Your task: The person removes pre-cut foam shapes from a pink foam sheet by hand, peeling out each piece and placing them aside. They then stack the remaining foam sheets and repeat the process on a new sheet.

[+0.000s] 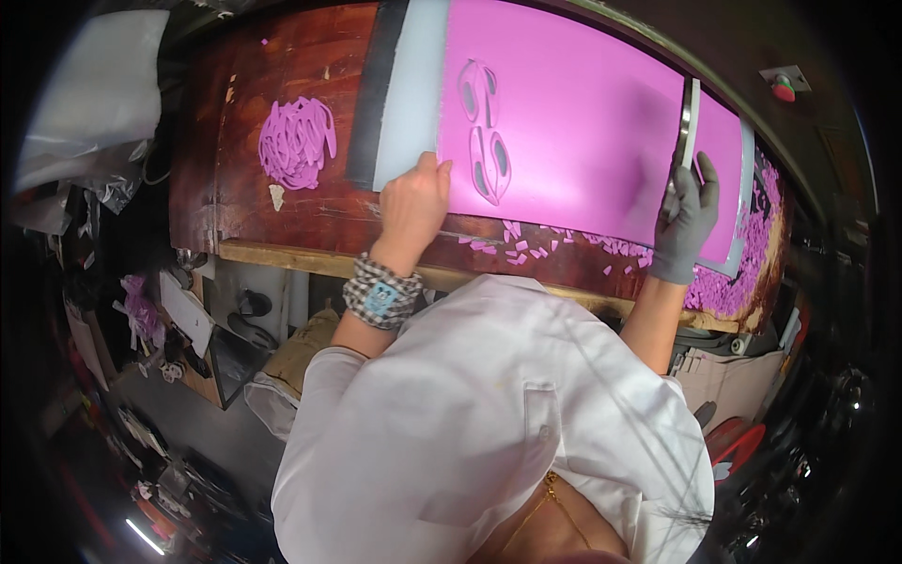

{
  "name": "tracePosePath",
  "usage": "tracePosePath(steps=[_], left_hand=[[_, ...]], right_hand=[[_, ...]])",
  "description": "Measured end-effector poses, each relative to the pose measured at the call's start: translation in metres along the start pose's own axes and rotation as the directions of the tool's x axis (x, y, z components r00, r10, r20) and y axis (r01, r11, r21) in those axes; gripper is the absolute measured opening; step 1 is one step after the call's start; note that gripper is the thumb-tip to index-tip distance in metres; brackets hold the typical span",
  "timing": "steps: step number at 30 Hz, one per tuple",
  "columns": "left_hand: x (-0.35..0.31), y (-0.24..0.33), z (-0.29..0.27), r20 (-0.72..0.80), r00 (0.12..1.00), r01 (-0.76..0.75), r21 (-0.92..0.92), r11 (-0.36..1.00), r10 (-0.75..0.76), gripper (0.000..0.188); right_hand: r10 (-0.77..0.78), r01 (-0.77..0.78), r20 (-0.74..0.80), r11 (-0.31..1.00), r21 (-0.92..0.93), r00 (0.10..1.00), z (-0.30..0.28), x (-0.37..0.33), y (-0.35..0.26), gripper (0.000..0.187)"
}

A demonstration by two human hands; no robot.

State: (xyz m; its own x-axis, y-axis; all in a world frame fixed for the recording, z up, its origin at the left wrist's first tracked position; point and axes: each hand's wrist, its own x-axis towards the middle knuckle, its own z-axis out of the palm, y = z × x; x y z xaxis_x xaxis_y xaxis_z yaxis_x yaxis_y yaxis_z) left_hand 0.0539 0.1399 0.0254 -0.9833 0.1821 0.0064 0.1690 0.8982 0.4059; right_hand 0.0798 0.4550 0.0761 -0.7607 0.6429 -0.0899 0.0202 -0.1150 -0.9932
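My left hand (415, 202), bare with a checked band at the wrist, is closed at the near left corner of a flat pink sheet (583, 122), its fingertips pinching the edge. My right hand (689, 221), in a grey glove, grips the near end of a long narrow metal piece (692, 122) standing over the sheet's right part. Some of its fingers stick up beside the metal, and its exact shape is unclear. On the sheet's left part lie two linked outline shapes (489, 164) with dark openings. Pale and black sheets (410, 85) show under the pink one.
A heap of thin pink curved strips (297, 143) lies on the reddish wooden table (324, 47) at left. Small pink scraps (719, 291) cover the near right corner. A red button (783, 88) is mounted beyond the table. Below left are a sack (299, 362) and a box.
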Motion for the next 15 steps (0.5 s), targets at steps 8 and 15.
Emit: tracePosePath(steps=[8,15], left_hand=[[-0.001,0.017,-0.012,-0.077,0.816,-0.577,-0.126,0.807,0.572,0.046],[0.012,0.014,0.011,-0.162,0.762,-0.647,-0.186,0.739,0.627,0.029]], right_hand=[[-0.384,0.595,0.458,0.431,-0.678,0.801,-0.005,-0.033,0.061,0.058],[-0.539,0.641,0.441,0.265,-0.72,0.718,0.007,-0.047,0.046,0.043]])
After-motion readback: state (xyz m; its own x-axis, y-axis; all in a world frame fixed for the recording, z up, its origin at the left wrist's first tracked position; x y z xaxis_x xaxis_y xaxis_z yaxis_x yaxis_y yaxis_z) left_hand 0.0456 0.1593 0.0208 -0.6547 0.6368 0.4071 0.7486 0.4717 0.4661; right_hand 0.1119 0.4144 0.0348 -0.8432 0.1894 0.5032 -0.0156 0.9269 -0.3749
